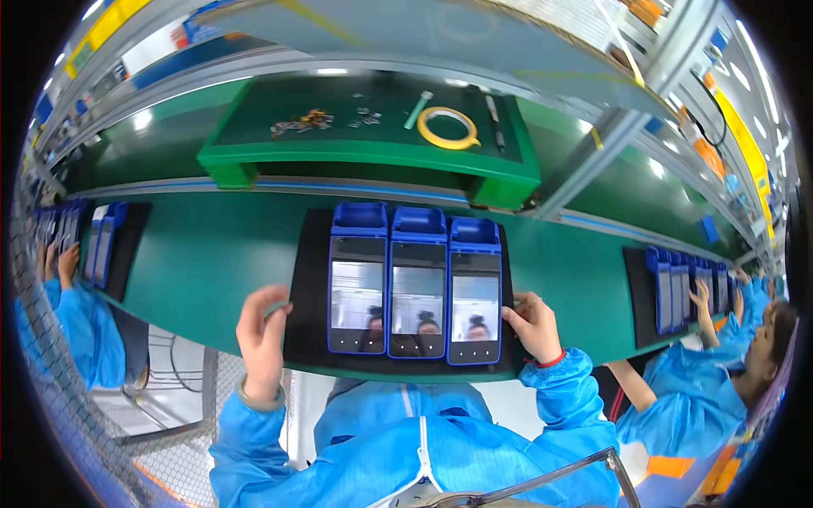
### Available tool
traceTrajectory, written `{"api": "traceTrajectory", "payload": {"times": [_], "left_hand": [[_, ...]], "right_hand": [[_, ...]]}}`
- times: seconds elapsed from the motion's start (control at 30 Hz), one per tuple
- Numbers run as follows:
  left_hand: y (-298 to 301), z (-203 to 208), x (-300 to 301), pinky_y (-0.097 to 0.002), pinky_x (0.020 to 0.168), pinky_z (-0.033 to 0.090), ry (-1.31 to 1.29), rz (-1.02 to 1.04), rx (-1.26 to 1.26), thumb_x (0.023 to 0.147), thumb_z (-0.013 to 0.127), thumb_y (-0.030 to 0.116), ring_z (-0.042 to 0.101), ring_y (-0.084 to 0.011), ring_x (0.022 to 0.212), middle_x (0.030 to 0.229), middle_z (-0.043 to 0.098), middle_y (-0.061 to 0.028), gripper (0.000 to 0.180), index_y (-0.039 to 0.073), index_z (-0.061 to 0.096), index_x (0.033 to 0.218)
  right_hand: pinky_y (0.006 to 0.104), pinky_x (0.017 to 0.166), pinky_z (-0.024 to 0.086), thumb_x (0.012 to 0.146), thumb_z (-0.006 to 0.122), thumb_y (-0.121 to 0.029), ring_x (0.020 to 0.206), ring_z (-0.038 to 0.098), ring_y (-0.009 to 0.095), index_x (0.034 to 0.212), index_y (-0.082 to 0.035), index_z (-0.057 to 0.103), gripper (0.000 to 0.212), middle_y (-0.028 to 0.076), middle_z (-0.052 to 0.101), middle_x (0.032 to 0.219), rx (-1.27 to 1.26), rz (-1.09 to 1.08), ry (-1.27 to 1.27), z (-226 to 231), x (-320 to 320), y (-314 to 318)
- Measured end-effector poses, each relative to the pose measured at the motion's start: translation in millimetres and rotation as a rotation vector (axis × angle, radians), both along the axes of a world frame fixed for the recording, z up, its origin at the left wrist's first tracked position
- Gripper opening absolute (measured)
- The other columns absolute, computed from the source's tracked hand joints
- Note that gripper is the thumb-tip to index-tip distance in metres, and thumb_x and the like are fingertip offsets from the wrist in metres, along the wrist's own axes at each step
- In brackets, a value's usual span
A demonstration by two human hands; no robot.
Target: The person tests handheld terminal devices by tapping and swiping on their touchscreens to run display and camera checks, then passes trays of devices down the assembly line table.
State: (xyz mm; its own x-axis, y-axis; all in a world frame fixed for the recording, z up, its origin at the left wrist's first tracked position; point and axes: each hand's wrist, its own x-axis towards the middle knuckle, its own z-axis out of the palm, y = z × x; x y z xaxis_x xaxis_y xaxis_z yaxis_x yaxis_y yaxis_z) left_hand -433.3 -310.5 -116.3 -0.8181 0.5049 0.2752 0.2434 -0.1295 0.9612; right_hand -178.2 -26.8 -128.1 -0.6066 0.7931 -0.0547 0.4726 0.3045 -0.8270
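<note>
Three blue handheld terminals with dark glossy screens lie side by side on a black mat (311, 279): a left one (356, 292), a middle one (417, 296) and a right one (474, 305). My left hand (262, 334) hovers by the mat's left edge, fingers bent and thumb apart from them, holding nothing. At the mat's right edge, beside the right terminal, my right hand (533, 328) closes thumb and fingers on the mat's border. Its fingers are partly hidden beneath the hand. Reflections show on all three screens.
A green raised shelf (356, 155) behind the mat bears small metal parts (302, 124), a yellow tape roll (447, 128) and a pen-like tool (494, 121). Metal posts (593, 161) frame the bench (212, 245). Co-workers (703, 372) handle similar terminals on both sides.
</note>
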Motion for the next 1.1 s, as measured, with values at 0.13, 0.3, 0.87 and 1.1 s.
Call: {"api": "traceTrajectory", "payload": {"times": [0.13, 0.3, 0.87, 1.1], "left_hand": [[41, -13, -18, -0.0396, 0.1, 0.038, -0.412, -0.118, 0.004, 0.094, 0.044, 0.016, 0.045, -0.0265, 0.119, 0.132, 0.041, -0.0186, 0.045, 0.005, 0.032, 0.136], [76, -20, -7, -0.0334, 0.104, 0.031, -0.478, -0.381, 0.033, 0.098, 0.031, 0.027, 0.04, -0.0244, 0.125, 0.14, 0.035, -0.0161, 0.053, 0.004, 0.019, 0.144], [53, -13, 10, -0.0355, 0.11, 0.017, -0.248, -0.454, -0.1, 0.065, 0.048, -0.001, 0.024, -0.0276, 0.135, 0.145, 0.023, -0.0202, 0.09, -0.002, 0.007, 0.145], [47, -9, 6, -0.0365, 0.111, 0.015, -0.301, -0.49, -0.123, 0.058, 0.048, 0.001, 0.022, -0.0287, 0.137, 0.146, 0.022, -0.0208, 0.096, -0.002, 0.008, 0.145]], "right_hand": [[0.0268, 0.064, 0.048, 0.084, 0.061, -0.004, 0.074, 0.058, 0.013, 0.105, 0.004, 0.057, 0.022, 0.011, 0.062, 0.09, 0.366, -0.068, 0.113, -16, 0, -19], [0.0364, 0.104, 0.03, 0.094, 0.041, -0.007, 0.123, 0.041, 0.027, 0.143, 0.0, 0.018, 0.055, 0.024, 0.038, 0.135, -0.229, 0.004, 0.606, -12, -8, -57], [0.0498, 0.091, 0.037, 0.064, 0.065, -0.018, 0.096, 0.051, 0.031, 0.09, -0.014, 0.07, 0.026, 0.013, 0.054, 0.102, 0.849, 0.24, 0.196, -9, 8, -81], [0.0395, 0.077, 0.037, 0.057, 0.066, -0.018, 0.083, 0.046, 0.024, 0.087, -0.018, 0.073, 0.031, 0.007, 0.054, 0.095, 0.897, 0.246, 0.097, -9, 3, -89]]}}
